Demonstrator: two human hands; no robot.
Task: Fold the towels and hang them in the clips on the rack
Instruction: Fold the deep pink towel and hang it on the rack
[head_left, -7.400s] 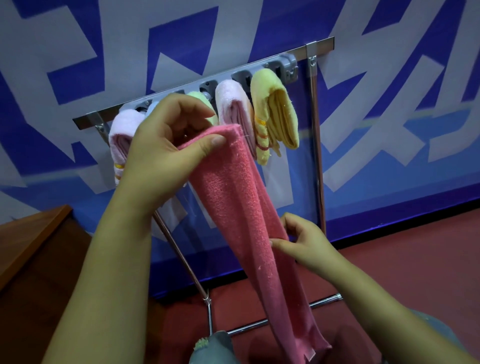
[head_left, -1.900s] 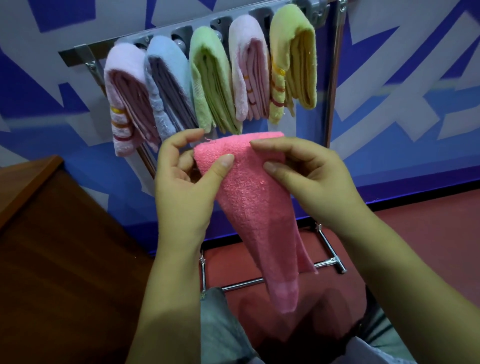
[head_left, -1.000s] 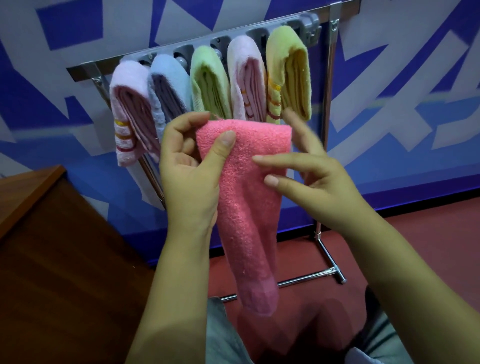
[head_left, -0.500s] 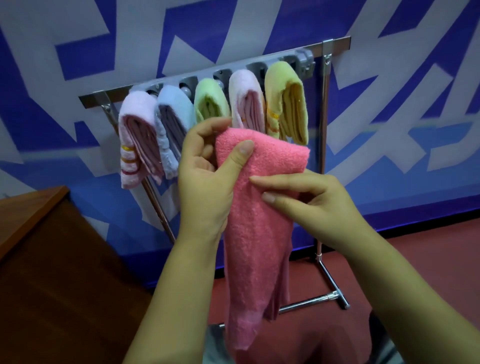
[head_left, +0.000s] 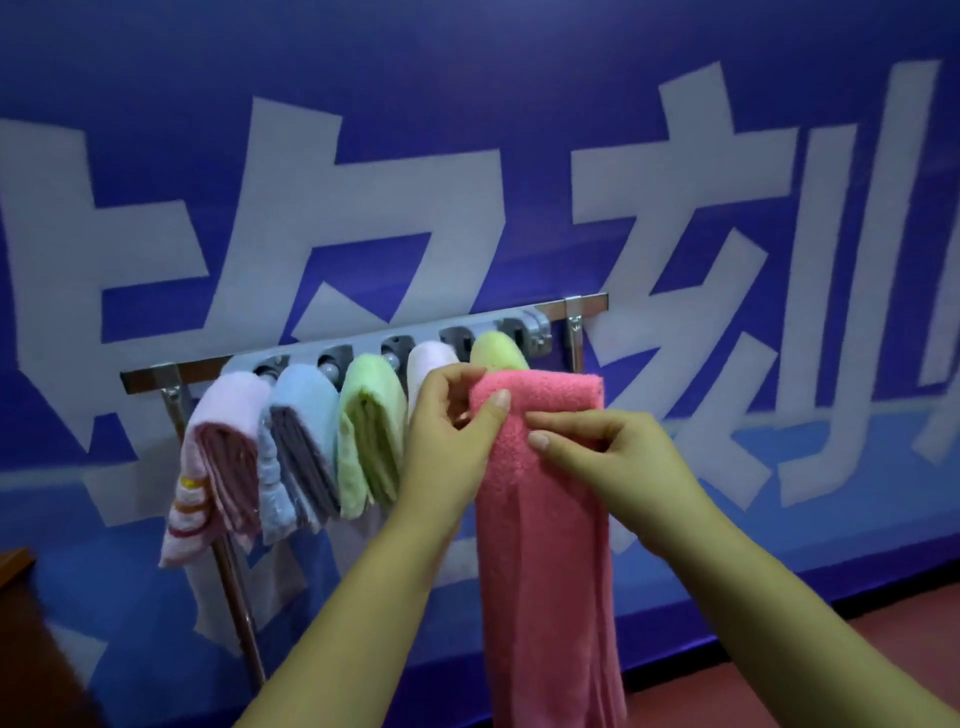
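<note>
**Both hands grip the coral towel at centre frame**

Left hand (head_left: 451, 441) pinches the folded coral towel (head_left: 545, 499) near its top; right hand (head_left: 613, 462) pinches it beside. Left of them, pink, blue and green towels hang clipped on the rack (head_left: 156, 375); two more sit behind the hands.

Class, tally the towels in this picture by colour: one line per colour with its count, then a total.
Pale pink: 2, the striped towel at the far left and another partly behind the left hand
Light blue: 1
Green: 1
Yellow: 1
Deep pink: 1, held by both hands, the right hand too
Total: 6
</note>
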